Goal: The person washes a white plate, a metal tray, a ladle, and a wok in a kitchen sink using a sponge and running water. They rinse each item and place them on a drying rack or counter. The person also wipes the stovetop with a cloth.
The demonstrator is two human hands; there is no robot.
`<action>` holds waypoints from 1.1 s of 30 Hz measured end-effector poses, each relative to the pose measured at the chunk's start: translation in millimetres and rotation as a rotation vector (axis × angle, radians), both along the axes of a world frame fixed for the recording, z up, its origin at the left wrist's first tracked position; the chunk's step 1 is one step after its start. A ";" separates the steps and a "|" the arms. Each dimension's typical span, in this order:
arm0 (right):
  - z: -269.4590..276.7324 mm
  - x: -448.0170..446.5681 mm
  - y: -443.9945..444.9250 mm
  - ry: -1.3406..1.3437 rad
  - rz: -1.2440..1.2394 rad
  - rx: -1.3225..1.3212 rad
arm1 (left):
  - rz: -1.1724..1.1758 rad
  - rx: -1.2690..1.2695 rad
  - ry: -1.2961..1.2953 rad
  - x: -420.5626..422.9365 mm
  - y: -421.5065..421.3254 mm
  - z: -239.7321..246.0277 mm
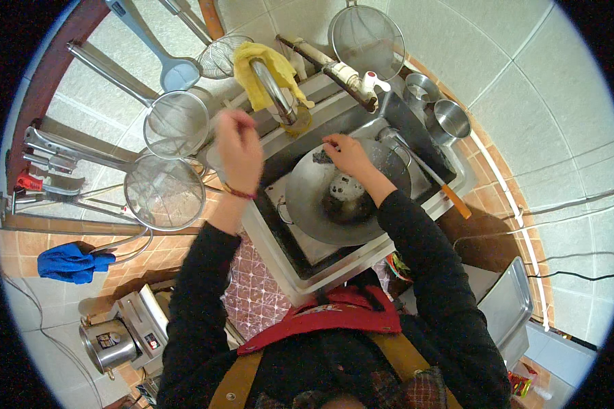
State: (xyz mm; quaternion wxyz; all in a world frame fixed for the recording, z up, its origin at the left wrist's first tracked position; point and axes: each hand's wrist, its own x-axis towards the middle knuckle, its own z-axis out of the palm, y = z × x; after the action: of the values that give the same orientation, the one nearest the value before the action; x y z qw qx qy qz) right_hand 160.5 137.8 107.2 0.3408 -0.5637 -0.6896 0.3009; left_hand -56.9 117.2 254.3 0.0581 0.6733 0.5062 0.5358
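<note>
A large metal wok [307, 204] with two loop handles lies in the sink [271, 260], with cloudy water and dark bits at its bottom. My right hand [352, 157] is over the wok's far inner wall, its fingers beside a dark scrubbing pad or clump [321, 156]; whether they touch it I cannot tell. My left hand [239, 148], blurred and with a red band at its wrist, is raised left of the sink near the chrome faucet [273, 92]. Its fingers look curled, and no object shows in it. A yellow cloth [245, 66] drapes over the faucet.
Several strainers, such as a round mesh one [176, 125], hang along the left wall. A ladle with an orange handle [455, 200] leans across the sink's right rim. Two steel cups [449, 121] stand behind it. A white valve [371, 82] juts over the sink's back edge.
</note>
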 end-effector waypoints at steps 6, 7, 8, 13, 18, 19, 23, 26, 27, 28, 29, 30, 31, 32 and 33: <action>-59.3 23.5 -79.2 -0.151 -0.015 -0.259 | -0.463 -0.940 -0.829 28.4 50.5 -127.9; -64.5 28.9 -94.8 -0.143 -0.026 -0.285 | -0.507 -1.004 -0.951 33.5 64.6 -132.2; -69.0 34.9 -110.1 -0.135 -0.039 -0.314 | -0.635 -0.983 -1.062 36.2 79.2 -141.9; -82.5 52.5 -156.6 0.023 -0.113 -0.306 | -0.867 -0.923 -1.403 40.4 101.6 -138.3; -73.0 54.2 -159.6 0.013 -0.142 -0.289 | -0.960 -0.851 -1.458 33.6 115.2 -121.5; -74.3 54.7 -158.8 0.017 -0.149 -0.281 | -0.948 -0.826 -1.462 36.6 117.3 -120.8; -73.8 53.4 -156.3 -0.009 -0.163 -0.348 | -0.921 -0.808 -1.628 41.4 128.4 -124.0; -74.0 56.0 -157.8 0.005 -0.178 -0.351 | -0.879 -0.826 -1.605 48.0 126.6 -117.0; -75.4 56.4 -158.2 0.005 -0.183 -0.349 | -0.903 -0.807 -1.556 48.0 125.2 -116.8; -76.8 56.8 -158.7 0.005 -0.188 -0.348 | -0.926 -0.788 -1.506 48.2 124.2 -116.2; -78.5 56.9 -158.7 0.011 -0.192 -0.349 | -0.913 -0.786 -1.497 48.4 124.0 -114.9; -79.8 56.5 -157.4 0.017 -0.197 -0.349 | -0.902 -0.784 -1.487 48.2 124.7 -113.9; -80.9 56.2 -156.9 0.024 -0.201 -0.349 | -0.890 -0.781 -1.477 48.0 124.8 -112.9; -81.7 55.8 -157.3 0.035 -0.200 -0.339 | -0.902 -0.785 -1.499 47.6 123.7 -112.2; -82.7 55.2 -154.4 0.049 -0.199 -0.321 | -0.918 -0.784 -1.514 47.0 124.8 -110.1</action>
State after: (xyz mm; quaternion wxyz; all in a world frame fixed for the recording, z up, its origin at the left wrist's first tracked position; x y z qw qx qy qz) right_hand 215.7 -16.6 24.5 0.2913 -0.6686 -0.5651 0.3856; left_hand -10.0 241.9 144.2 0.7930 0.2146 0.1650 0.5458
